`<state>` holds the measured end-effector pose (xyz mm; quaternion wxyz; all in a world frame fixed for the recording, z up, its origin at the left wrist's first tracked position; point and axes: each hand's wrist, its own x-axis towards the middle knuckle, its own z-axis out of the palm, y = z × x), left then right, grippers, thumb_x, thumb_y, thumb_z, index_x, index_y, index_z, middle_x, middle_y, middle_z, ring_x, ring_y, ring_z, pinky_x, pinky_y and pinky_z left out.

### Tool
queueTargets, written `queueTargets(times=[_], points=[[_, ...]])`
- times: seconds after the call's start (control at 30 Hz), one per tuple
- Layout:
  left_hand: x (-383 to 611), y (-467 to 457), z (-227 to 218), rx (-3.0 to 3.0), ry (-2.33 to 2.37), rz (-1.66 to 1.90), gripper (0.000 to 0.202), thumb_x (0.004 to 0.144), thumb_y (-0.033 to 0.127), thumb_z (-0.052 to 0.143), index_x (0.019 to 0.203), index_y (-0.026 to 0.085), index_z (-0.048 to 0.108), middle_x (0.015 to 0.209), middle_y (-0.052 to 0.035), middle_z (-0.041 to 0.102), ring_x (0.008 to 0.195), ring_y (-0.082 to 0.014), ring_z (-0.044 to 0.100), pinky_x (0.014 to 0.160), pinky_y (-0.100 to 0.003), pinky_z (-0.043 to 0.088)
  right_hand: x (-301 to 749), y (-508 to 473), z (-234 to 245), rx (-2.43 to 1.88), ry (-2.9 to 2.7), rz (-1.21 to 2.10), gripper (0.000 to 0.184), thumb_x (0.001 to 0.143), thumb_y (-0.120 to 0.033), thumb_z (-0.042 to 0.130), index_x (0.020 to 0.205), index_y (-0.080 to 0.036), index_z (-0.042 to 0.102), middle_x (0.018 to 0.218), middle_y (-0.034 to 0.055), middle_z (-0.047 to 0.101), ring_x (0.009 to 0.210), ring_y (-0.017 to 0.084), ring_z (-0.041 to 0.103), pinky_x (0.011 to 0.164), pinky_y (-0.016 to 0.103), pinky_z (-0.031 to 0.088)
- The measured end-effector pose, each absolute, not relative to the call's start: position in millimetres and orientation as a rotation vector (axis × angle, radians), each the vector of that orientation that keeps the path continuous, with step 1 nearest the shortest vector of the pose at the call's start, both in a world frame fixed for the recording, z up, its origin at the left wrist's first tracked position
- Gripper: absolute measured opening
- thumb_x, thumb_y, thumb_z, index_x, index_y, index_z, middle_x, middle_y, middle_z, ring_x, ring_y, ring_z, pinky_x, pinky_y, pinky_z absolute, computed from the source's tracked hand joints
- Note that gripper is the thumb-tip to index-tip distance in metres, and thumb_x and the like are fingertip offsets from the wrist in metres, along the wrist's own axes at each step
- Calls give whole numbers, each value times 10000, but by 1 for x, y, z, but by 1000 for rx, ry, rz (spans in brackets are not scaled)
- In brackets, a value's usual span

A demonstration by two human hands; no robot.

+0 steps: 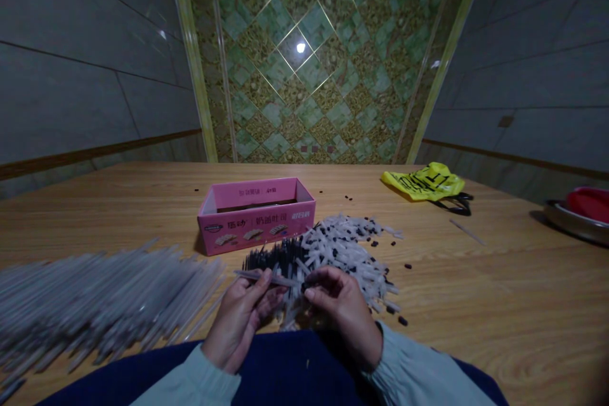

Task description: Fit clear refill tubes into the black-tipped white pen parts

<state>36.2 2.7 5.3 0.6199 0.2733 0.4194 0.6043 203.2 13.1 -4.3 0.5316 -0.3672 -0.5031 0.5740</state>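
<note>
My left hand [245,314] is closed around a thin translucent tube [273,279], which looks like a pen barrel, held level and pointing right. At its right end my right hand [340,304] pinches a small dark piece [305,287], mostly hidden by the fingers. Just beyond my hands lie a bunch of thin black-tipped sticks [278,254] and a heap of short whitish sleeves [345,244] mixed with small black plugs [403,320]. On the left spreads a large pile of long translucent tubes [109,298].
Behind the heap stands an open pink cardboard box [257,228]. A yellow plastic bag [423,182] with black marks lies farther right, near a single loose tube [467,231]. At the right edge sits a metal bowl [578,222] with something red in it. A tiled wall [304,76] rises behind the wooden table [499,292].
</note>
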Motion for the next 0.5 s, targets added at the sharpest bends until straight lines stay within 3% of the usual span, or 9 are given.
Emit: queueTargets(times=[0.5], points=[[38,2,4,652,986,1427,317,615,219,776,786,143,519,717,-85,709,630,-162,678,594,-241,567,202,7,1,-1062,-1512,919,97,658,-119,647,745,-163,657,719,12,656,696,159,594,629,237,446]])
